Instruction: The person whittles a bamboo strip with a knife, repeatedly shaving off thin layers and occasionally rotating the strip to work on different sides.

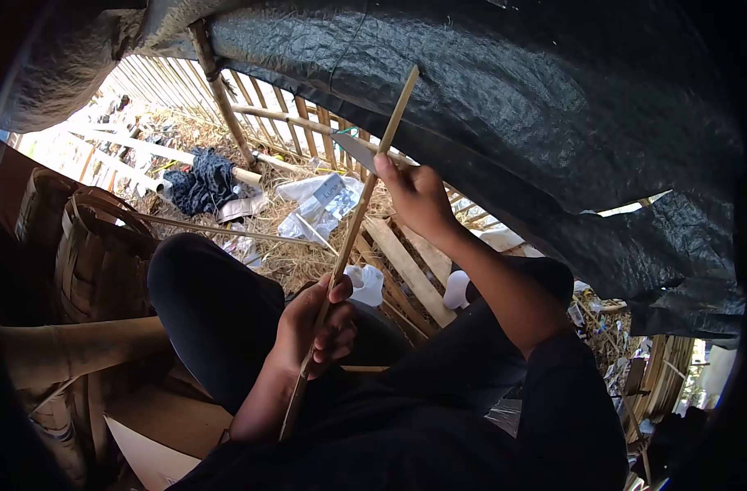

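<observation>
Nothing can be read for certain; the lettering [331,189] on the blue-grey packet [328,196] is too small.

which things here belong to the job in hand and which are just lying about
In use:
stick, held in the left hand
knife, in the right hand, blade at the stick

Seemingly just lying about:
dark cloth
printed plastic packet

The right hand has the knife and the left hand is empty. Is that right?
Not quite: the left hand isn't empty. The head view shows it gripping a long, thin strip. The right hand does have the knife.
</observation>
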A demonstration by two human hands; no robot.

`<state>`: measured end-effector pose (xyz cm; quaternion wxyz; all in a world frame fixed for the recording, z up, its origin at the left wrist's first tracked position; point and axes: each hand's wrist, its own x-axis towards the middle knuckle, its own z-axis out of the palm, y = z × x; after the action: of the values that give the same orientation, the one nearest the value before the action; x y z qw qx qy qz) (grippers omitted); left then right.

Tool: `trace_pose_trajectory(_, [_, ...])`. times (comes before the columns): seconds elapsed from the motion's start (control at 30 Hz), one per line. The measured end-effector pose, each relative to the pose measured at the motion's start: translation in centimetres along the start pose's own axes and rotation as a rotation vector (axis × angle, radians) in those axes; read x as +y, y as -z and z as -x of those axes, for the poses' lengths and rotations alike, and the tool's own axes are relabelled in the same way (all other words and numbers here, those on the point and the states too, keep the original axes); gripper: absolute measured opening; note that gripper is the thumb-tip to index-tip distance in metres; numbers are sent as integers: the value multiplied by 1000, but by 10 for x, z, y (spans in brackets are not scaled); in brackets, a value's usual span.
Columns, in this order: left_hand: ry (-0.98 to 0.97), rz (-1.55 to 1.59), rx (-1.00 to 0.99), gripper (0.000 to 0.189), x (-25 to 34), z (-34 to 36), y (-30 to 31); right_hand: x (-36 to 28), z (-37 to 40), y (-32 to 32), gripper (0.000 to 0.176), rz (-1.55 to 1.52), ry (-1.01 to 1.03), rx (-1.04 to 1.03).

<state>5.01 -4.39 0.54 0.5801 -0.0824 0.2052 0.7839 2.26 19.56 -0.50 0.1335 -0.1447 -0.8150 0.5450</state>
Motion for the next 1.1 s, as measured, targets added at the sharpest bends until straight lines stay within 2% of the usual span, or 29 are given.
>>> trace_pose_trajectory(0.03, [-1,-1,-5,27,0,0,-1,-2,5,-2,64,4,3,2])
trace_pose_trajectory(0.1, [-34,38,-136,27,1,2,-1,-5,24,-16,65,6,161,-74])
trace_pose_trajectory(0.13, [-32,37,-134,27,1,1,0,-2,28,-23,64,-50,192,-48])
trace_pose_trajectory(0.17, [-24,6,-67,27,2,0,2,-1,23,-17,64,-54,190,-46])
trace_pose_trajectory(0.23, [-15,-22,5,27,0,0,4,-5,6,2,63,82,3,-90])
trace_pose_trajectory(0.27, [-13,-26,-20,27,-1,-1,4,-12,2,3,65,33,16,11])
trace_pose_trajectory(0.43, [-23,-46,-88,26,3,0,3,-7,24,-11,65,104,106,-80])
trace_pose_trajectory(0.5, [-8,-39,3,27,1,0,1,-5,10,2,66,155,-23,-137])
trace_pose_trajectory(0.53, [-11,-35,2,27,0,0,0,-9,4,4,69,96,-41,-81])
trace_pose_trajectory(0.63, [-64,45,64,27,1,0,-4,-21,31,-9,67,216,13,-189])
trace_pose_trajectory(0.7, [-142,-345,177,31,5,3,-7,-18,34,-10,70,189,28,-231])
trace_pose_trajectory(0.77, [-140,-358,184,31,3,3,-9,-13,16,4,71,277,18,-173])
trace_pose_trajectory(0.8, [-154,-369,183,32,3,2,-10,-11,3,9,71,250,-54,-124])
trace_pose_trajectory(0.83, [-154,-369,179,32,2,2,-11,-10,-1,10,71,288,46,-46])
trace_pose_trajectory(0.9, [-154,-340,222,33,2,2,-14,-18,21,-1,69,280,-5,-183])
trace_pose_trajectory(0.93, [-152,-338,227,33,2,2,-13,-18,33,-10,68,224,111,-233])
trace_pose_trajectory(0.97, [-153,-358,237,33,3,1,-11,-9,36,-18,69,245,178,-189])
trace_pose_trajectory(1.07, [-153,-404,251,33,2,1,-14,-3,1,12,73,308,-54,-146])
trace_pose_trajectory(1.1, [-161,-428,252,33,2,1,-16,-7,-4,16,74,364,-14,-89])
